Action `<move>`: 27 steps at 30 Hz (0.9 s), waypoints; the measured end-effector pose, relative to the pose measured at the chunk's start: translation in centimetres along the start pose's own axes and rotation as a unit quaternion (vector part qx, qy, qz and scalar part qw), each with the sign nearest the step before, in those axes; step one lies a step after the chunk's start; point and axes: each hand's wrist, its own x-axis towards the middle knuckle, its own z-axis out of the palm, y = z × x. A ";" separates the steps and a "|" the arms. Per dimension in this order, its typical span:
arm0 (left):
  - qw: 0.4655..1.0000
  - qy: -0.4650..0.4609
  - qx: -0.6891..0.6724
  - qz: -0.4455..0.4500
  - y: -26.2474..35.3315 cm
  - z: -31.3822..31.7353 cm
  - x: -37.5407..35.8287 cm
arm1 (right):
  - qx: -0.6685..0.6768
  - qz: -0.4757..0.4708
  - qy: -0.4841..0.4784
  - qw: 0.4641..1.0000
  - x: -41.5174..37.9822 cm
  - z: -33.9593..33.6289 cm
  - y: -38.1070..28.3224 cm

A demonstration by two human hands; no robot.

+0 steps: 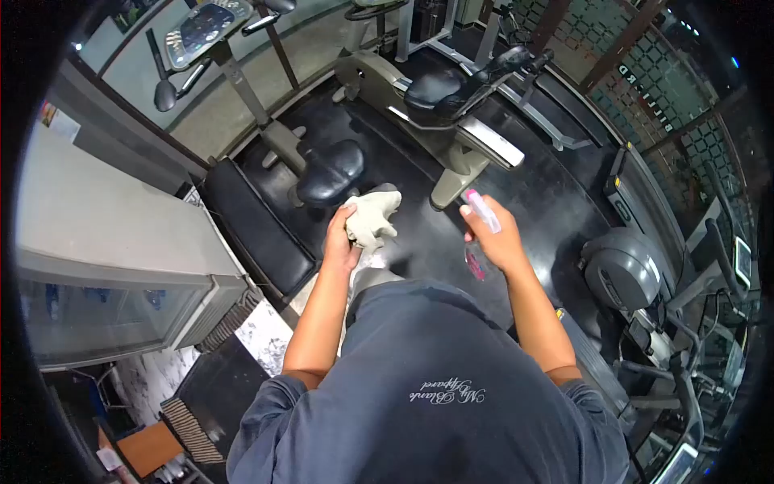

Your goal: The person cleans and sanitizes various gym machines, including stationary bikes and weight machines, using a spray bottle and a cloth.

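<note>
My left hand (340, 238) is closed round a crumpled cream cloth (373, 216), which hangs out over the fingers. In my right hand (501, 238) I grip a clear spray bottle (476, 260) with a pink-tipped, whitish nozzle (482, 210) and something pink in its lower part. Both hands are in front of my body, a forearm's width or more apart. Just beyond the cloth is the black saddle of an upright exercise bike (332, 173). A recumbent bike's base (459, 179) stands beyond the spray bottle.
A black padded bench (256, 230) runs along the left, beside a glass-doored cooler (121, 310). The recumbent bike's black seat (439, 93) is ahead. At the right stand an elliptical machine (625, 270) and a treadmill (633, 189). Black matting (556, 214) covers the floor.
</note>
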 end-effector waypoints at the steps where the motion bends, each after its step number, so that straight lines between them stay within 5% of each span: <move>1: 1.000 0.002 -0.016 -0.003 1.3 0.6 -0.8 | -0.005 -0.009 -0.007 1.000 -0.2 0.5 -1.2; 2: 0.999 0.003 -0.037 -0.020 3.0 1.3 -1.8 | -0.009 -0.013 -0.015 1.000 -1.0 1.1 -2.4; 3: 0.996 0.018 -0.068 -0.048 -5.2 4.8 1.6 | -0.023 0.015 -0.021 0.999 1.7 -5.4 1.6; 12: 0.997 0.034 -0.062 -0.009 -2.9 10.7 8.7 | 0.074 0.003 -0.083 0.994 13.2 -9.4 1.1; 27: 0.980 0.124 -0.128 0.089 5.2 7.1 18.0 | 0.057 -0.063 -0.236 0.968 36.8 -0.2 -2.9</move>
